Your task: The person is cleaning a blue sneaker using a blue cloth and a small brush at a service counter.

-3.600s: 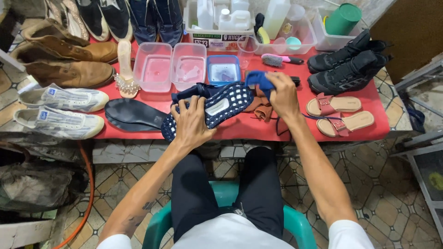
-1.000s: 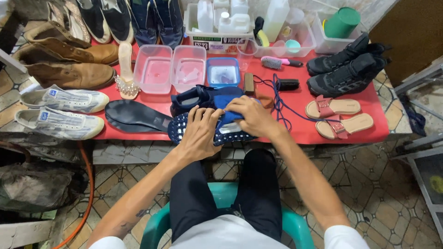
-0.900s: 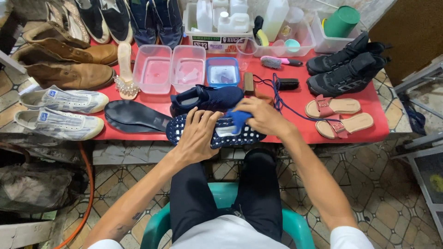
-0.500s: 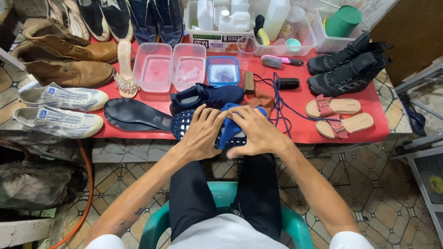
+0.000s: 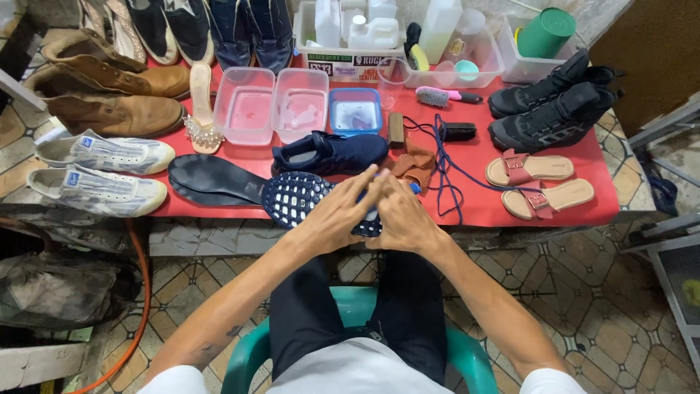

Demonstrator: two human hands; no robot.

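Both hands, left hand (image 5: pixel 339 215) and right hand (image 5: pixel 401 219), clasp the upturned navy sneaker (image 5: pixel 302 198).

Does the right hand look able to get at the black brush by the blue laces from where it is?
Probably yes. The right hand is on the upturned shoe; the black brush lies beyond it, with only low laces and a brown cloth between.

bright even light, soft shadows, sharp focus
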